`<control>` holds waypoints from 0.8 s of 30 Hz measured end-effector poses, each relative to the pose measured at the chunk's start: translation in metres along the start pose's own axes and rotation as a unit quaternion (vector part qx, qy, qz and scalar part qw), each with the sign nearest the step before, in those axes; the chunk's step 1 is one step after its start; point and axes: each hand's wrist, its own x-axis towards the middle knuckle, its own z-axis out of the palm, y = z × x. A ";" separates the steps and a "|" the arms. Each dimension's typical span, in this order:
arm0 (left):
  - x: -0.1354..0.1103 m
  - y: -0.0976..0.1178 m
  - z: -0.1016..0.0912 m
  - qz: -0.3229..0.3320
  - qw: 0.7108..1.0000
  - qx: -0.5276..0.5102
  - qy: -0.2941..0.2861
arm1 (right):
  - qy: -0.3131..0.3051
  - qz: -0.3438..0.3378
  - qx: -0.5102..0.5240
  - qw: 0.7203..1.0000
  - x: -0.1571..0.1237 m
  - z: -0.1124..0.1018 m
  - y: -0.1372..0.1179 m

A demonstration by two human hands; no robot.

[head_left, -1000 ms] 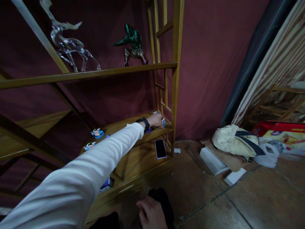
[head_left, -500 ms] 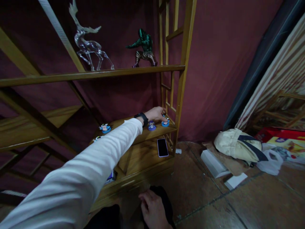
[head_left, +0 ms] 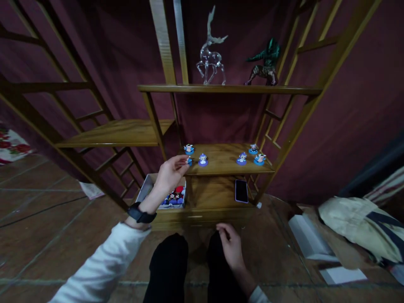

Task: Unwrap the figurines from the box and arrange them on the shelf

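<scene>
So from my head cam: my left hand (head_left: pixel 173 171) is at the left end of the small shelf (head_left: pixel 221 155), fingertips right at a little blue figure (head_left: pixel 189 161). Can't tell if I've actually got it pinched or have let go, cos my fingers hide most of it. Guessing I go in with just the fingertips because the purple figure (head_left: pixel 203 160) is just beside it and the back figure (head_left: pixel 188 149) is close behind, so a full grab could knock one over. The right-end trio (head_left: pixel 241 158) is spaced out much the same, probably so each one shows. Those flat round bases should help them stay upright. My right hand (head_left: pixel 230 246) is on my knee, fingers loosely bent, nothing in it that I can see, likely just out of the way. Open box (head_left: pixel 145 185) with more colourful bits is under my left arm, handy to reach I reckon, and the phone (head_left: pixel 241 191) lies flat on the lower shelf, to the right.
</scene>
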 end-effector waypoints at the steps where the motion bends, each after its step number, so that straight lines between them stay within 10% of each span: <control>1: -0.007 -0.010 -0.001 -0.006 1.000 -0.001 0.001 | 0.018 0.006 0.011 1.000 0.008 -0.001 -0.004; 12: -0.018 -0.019 0.046 -0.001 0.988 0.155 0.011 | 0.067 -0.153 -0.067 0.984 0.164 -0.010 -0.102; 24: 0.004 -0.014 0.071 -0.024 0.941 0.336 0.015 | -0.062 -0.143 -0.281 0.947 0.234 0.039 -0.098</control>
